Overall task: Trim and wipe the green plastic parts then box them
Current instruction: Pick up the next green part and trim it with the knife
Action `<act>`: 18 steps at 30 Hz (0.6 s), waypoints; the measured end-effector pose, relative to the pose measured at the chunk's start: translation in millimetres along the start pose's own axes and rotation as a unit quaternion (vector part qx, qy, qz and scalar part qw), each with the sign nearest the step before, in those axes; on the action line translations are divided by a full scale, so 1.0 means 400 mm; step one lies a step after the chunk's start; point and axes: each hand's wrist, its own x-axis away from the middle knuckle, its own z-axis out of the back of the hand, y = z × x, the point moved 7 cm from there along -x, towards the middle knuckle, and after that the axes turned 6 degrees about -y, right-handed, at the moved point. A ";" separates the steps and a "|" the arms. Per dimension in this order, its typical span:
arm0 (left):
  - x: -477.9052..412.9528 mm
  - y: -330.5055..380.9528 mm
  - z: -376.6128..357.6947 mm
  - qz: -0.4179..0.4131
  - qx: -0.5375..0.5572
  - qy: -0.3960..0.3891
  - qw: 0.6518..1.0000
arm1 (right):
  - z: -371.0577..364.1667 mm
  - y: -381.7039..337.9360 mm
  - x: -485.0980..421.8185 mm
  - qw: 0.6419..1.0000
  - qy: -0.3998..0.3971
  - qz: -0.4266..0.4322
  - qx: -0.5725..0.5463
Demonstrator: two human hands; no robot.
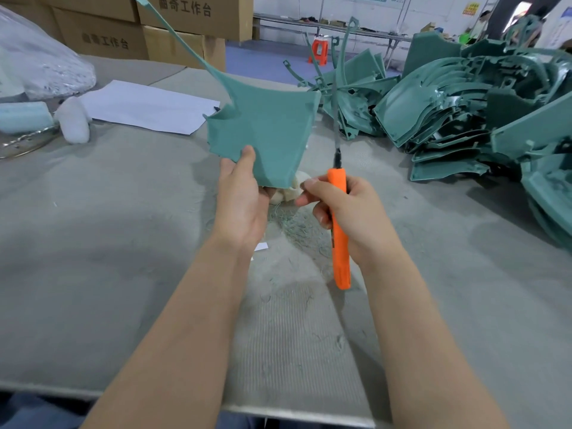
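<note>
Head view, left hand [240, 202]: green plastic part [263, 125] is pinched at its lower edge.
Right hand [349, 215]: orange knife [340, 227] is gripped, blade upward.

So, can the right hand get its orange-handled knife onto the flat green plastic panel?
Probably yes: the right hand holds the orange-handled knife upright, blade beside the right edge of the flat green plastic panel, nothing between them.

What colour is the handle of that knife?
Bright orange knife handle, gripped in the right hand; head view.
</note>
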 end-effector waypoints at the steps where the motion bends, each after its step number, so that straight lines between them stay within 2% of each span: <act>1: 0.000 0.001 0.001 0.000 -0.003 0.001 1.000 | 0.010 0.001 0.000 1.000 0.018 -0.003 -0.005; 4: 0.004 0.001 -0.003 -0.006 -0.060 0.007 0.998 | 0.023 0.005 0.000 0.999 0.048 -0.013 -0.014; 10: 0.007 0.004 -0.007 -0.031 -0.124 0.017 0.992 | -0.010 -0.001 0.004 1.000 0.003 -0.001 -0.004; 18: 0.009 -0.001 -0.009 0.006 -0.044 0.001 0.999 | -0.025 -0.008 0.007 0.998 -0.053 0.007 -0.014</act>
